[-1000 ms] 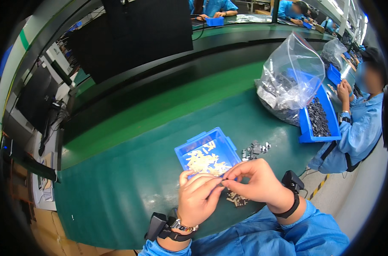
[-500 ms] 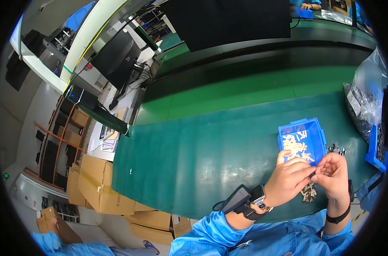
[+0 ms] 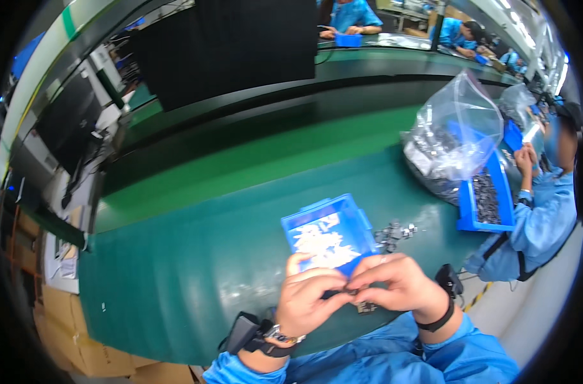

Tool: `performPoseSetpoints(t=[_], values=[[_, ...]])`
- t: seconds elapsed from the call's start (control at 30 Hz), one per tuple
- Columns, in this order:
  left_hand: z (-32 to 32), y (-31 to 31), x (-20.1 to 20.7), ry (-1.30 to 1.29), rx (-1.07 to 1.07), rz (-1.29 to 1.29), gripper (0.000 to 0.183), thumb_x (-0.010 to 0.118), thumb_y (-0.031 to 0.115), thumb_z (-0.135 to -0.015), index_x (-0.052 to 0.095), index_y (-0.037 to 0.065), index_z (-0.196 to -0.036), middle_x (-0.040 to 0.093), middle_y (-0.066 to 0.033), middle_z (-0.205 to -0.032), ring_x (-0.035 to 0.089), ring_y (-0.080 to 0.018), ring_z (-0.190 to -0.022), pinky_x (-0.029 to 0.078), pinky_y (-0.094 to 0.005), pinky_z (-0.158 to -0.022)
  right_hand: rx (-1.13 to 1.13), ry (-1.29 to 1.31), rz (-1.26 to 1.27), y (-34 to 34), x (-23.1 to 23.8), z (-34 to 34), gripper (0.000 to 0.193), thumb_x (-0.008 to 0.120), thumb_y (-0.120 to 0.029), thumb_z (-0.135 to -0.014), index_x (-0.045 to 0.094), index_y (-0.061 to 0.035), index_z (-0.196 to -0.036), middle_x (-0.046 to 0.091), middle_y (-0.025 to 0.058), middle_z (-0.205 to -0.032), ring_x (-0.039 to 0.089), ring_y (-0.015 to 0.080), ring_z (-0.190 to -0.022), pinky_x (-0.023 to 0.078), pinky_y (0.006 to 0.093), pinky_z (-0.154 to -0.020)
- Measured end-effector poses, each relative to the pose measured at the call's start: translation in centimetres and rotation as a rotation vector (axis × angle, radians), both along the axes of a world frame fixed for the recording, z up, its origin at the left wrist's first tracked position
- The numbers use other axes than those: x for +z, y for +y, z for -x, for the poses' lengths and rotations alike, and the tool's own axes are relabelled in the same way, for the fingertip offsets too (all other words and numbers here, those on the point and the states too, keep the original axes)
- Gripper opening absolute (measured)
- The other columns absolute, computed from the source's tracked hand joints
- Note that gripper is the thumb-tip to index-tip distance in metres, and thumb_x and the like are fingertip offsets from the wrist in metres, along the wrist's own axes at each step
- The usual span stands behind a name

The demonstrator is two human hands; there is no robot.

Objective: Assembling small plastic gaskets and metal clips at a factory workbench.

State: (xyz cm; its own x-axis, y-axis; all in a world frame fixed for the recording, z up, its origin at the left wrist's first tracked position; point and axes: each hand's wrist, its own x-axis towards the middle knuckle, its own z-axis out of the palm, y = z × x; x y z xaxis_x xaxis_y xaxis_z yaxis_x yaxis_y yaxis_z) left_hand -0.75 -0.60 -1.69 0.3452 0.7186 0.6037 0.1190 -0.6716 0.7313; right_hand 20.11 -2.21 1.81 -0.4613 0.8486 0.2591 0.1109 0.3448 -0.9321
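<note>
In front of the blue bin, my left hand (image 3: pixel 309 296) and my right hand (image 3: pixel 397 286) meet fingertip to fingertip. Both are closed in a pinch on a small dark part (image 3: pixel 351 292), mostly covered by the fingers and too blurred to name more exactly. The open blue bin (image 3: pixel 362 221) holds many small cream-white pieces (image 3: pixel 323 243). To its right lies a loose pile of small dark and silvery parts (image 3: pixel 394 235). Just below my fingers, a second little pile (image 3: pixel 366 308) shows, partly hidden by my right hand.
A clear plastic bag (image 3: pixel 454 137) of dark parts stands at the back right, beside a blue bin (image 3: pixel 465 225) full of dark pieces. A person in blue (image 3: pixel 547 205) sits at the right. A black panel (image 3: pixel 224 54) rises beyond the green table (image 3: pixel 176 269).
My view has swung to the right, bringing the bag, the second bin and a person at the right further into sight. Both hands stay pinched together by the bin.
</note>
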Motion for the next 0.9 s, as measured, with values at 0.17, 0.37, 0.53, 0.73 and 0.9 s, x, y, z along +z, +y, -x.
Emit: performPoseSetpoints(t=[0.17,0.37,0.53,0.73,0.9], values=[[-0.5,0.2,-0.9,-0.15,-0.103,-0.01,0.031,0.088,0.016,-0.071,0.059,0.011,-0.081,0.072,-0.0031,-0.076,0.069,-0.0179,-0.071,0.041,-0.0399,-0.09,0.09,-0.029,0.074,-0.4,-0.1,-0.6,0.024,0.075,-0.006,-0.084,0.071,-0.0004,-0.107,0.069,0.0106,-0.092,0.066,0.023,-0.078,0.052,0.0319,-0.07],[-0.9,0.5,-0.5,-0.059,-0.176,-0.092,0.035,0.09,0.022,-0.066,0.056,0.013,-0.066,0.069,-0.0012,-0.07,0.069,-0.017,-0.07,0.043,-0.0388,-0.087,-0.057,-0.099,-0.179,-1.3,-1.6,0.0,0.016,0.07,-0.003,-0.084,0.067,-0.0009,-0.099,0.066,0.0121,-0.09,0.066,0.0304,-0.082,0.053,0.0357,-0.072],[0.2,0.7,0.1,0.12,-0.11,-0.141,0.04,0.09,0.035,-0.058,0.057,0.014,-0.063,0.071,0.0022,-0.07,0.072,-0.0145,-0.076,0.04,-0.0378,-0.09,-0.286,-0.253,-0.377,-1.9,-1.4,-3.4,0.016,0.069,0.0,-0.081,0.064,-0.0013,-0.097,0.066,0.0129,-0.089,0.065,0.0311,-0.08,0.053,0.0376,-0.071],[0.4,0.6,-0.4,-0.036,-0.016,-0.037,0.043,0.08,0.051,-0.074,0.059,0.013,-0.069,0.072,0.0033,-0.07,0.072,-0.0162,-0.076,0.032,-0.0426,-0.097,-1.255,-0.354,-0.451,-3.1,-0.5,-15.0,0.011,0.067,0.0,-0.085,0.071,-0.0005,-0.095,0.071,0.0112,-0.085,0.069,0.0185,-0.079,0.053,0.0298,-0.072],[0.1,0.4,0.3,-0.027,0.035,-0.057,0.037,0.076,0.044,-0.082,0.061,0.012,-0.071,0.071,0.0022,-0.07,0.071,-0.0184,-0.076,0.031,-0.0453,-0.099,-1.445,-0.548,-0.263,-2.8,-3.0,-22.5,0.021,0.073,-0.005,-0.082,0.07,0.0014,-0.102,0.071,0.0144,-0.094,0.068,0.0214,-0.084,0.053,0.0315,-0.078]])
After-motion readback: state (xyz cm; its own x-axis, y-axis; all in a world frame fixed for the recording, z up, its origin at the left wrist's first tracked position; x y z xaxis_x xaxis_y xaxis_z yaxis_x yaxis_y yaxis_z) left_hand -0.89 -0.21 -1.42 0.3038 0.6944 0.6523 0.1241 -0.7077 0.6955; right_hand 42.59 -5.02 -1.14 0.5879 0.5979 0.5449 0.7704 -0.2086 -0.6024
